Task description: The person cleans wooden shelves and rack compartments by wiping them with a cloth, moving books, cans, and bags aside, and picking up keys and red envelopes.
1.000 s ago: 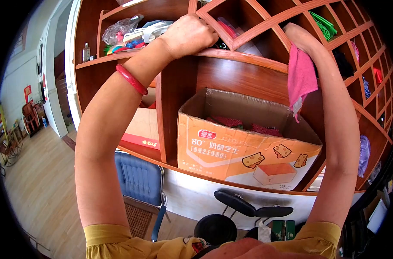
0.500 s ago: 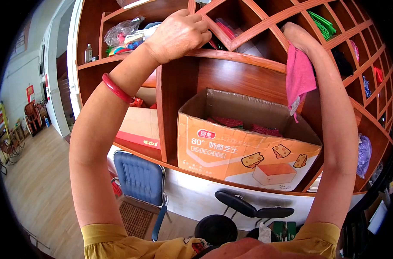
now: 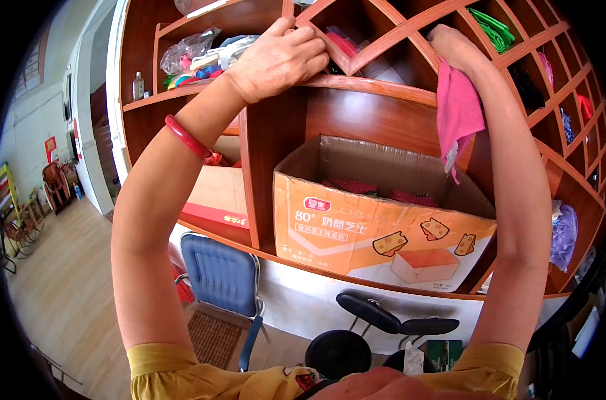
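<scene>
My left hand [image 3: 278,60] is raised at the wooden lattice [image 3: 348,61], its bent fingers against the frame; whether they hold something is hidden. A red bangle [image 3: 187,136] circles my left wrist. My right hand [image 3: 453,48] reaches to a diamond-shaped compartment at the upper right, its fingers mostly out of sight. From beneath that hand hangs a pink cloth [image 3: 459,113], beside the right wrist. Below both hands, an open orange and white cardboard box [image 3: 383,233] stands in the shelf, with dark red items inside.
Plastic bags and small things [image 3: 191,53] fill the upper left shelf, near a small bottle [image 3: 138,87]. Another carton [image 3: 216,190] sits lower left. A blue chair [image 3: 221,273] and black stools [image 3: 338,353] stand below. Green fabric [image 3: 492,30] lies in a compartment upper right.
My left hand has loosened from a fist and shifted slightly left along the lattice. My right hand and the pink cloth have moved slightly left. The view has shifted a little.
</scene>
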`<state>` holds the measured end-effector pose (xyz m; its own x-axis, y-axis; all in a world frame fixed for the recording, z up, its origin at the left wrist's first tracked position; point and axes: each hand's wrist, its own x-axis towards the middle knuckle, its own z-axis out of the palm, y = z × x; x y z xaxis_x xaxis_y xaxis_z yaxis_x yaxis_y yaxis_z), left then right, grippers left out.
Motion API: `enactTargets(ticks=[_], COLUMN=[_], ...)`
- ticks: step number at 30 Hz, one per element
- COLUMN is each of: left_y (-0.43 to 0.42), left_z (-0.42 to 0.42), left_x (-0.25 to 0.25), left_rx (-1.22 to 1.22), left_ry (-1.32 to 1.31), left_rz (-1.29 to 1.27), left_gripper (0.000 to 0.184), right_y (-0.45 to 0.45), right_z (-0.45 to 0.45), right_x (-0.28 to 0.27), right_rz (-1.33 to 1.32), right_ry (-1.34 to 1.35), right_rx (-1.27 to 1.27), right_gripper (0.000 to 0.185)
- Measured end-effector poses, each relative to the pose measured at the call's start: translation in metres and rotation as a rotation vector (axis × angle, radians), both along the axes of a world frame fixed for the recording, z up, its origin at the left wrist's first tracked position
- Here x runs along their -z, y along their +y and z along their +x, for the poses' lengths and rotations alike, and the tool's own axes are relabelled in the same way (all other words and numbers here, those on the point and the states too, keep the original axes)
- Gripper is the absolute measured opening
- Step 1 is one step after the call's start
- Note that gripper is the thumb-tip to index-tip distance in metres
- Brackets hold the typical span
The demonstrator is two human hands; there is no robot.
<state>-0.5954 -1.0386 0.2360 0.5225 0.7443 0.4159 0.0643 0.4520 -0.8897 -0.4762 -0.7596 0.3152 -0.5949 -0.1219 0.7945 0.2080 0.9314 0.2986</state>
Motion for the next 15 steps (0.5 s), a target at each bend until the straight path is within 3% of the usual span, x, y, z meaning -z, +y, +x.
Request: enactTargets(ticks=[6,9,15], left_y=[0.007,0.01,-0.002], left_z=[-0.002,-0.002,0.003], left_x=[-0.006,-0.008,-0.004], left_rx=[0.099,0.057,0.074], left_ry=[-0.131,-0.14,-0.134], left_rz=[-0.016,-0.005,0.004], left_gripper=[0.014,0.011,0.009], right_y=[0.004,0.005,-0.004], right_z=[-0.006,-0.005,0.002], right_x=[-0.006,-0.002,0.003], right_rz=[-0.051,-0.137,-0.12], right_ry=[-0.021,0.041,0.177], right_rx=[0.103,-0.028,-0.01], right_gripper=[0.029,0.025,0.029])
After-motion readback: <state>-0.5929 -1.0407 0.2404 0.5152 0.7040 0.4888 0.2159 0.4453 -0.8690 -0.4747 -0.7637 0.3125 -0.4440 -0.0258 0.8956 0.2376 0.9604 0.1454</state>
